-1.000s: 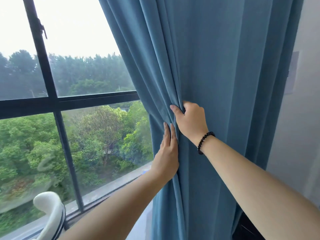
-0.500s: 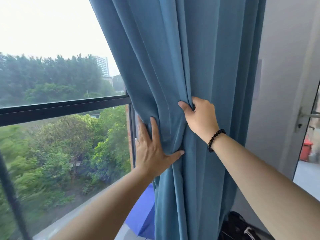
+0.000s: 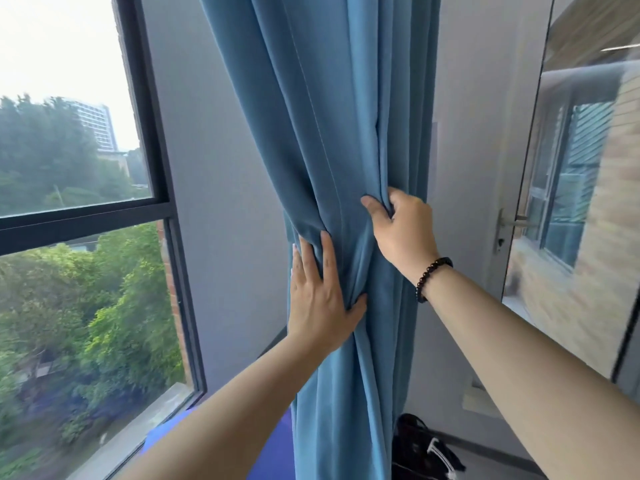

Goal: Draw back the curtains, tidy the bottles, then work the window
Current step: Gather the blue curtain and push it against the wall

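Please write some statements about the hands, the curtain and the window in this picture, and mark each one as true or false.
1. The right hand grips a fold of the blue curtain. True.
2. The left hand holds a bottle. False: it lies with straight fingers against the gathered curtain.
3. The beaded bracelet is on the left wrist. False: it is on the right wrist.
4. The curtain covers the window. False: it is bunched in front of the wall beside the window, and the glass is uncovered.
5. Trees show through the glass. True.
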`<state>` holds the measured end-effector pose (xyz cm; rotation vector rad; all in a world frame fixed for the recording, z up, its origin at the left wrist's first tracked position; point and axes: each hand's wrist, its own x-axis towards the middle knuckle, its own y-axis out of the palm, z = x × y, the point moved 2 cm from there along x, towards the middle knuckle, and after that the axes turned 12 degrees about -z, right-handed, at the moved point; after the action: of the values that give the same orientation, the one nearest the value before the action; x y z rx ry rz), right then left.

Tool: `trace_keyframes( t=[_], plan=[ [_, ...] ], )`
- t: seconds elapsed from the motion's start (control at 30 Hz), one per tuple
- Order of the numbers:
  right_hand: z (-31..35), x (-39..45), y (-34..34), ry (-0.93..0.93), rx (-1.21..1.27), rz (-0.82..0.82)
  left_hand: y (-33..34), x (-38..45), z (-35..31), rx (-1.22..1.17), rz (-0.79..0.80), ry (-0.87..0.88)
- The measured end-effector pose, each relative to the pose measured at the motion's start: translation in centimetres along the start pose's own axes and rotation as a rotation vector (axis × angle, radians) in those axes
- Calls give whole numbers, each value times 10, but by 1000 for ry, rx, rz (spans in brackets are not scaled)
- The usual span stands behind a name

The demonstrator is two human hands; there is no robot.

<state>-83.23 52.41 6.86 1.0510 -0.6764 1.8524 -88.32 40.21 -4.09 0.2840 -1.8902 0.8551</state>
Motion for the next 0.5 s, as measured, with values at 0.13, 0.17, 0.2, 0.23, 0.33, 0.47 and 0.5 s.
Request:
trace_keyframes(
  t=[0.13,0.17,0.2,0.23,0.33,0.47,0.5],
  plan=[
    [-21,15,1,-6,-53,-63,30,15,-4,-47,37,36],
    [-28,18,1,-6,-66,-72,39,18,-5,-58,40,50],
    [-33,20,2,-8,-77,-81,47,20,-4,-62,51,58],
    [-39,22,2,-8,-90,-89,55,22,-4,-58,61,66],
    [-57,26,5,3,-134,-108,78,28,-3,-58,86,87],
    [-79,33,11,15,-167,-144,104,37,-3,-85,108,108],
    [-85,35,12,13,-173,-150,109,40,-3,-91,119,109]
  ],
)
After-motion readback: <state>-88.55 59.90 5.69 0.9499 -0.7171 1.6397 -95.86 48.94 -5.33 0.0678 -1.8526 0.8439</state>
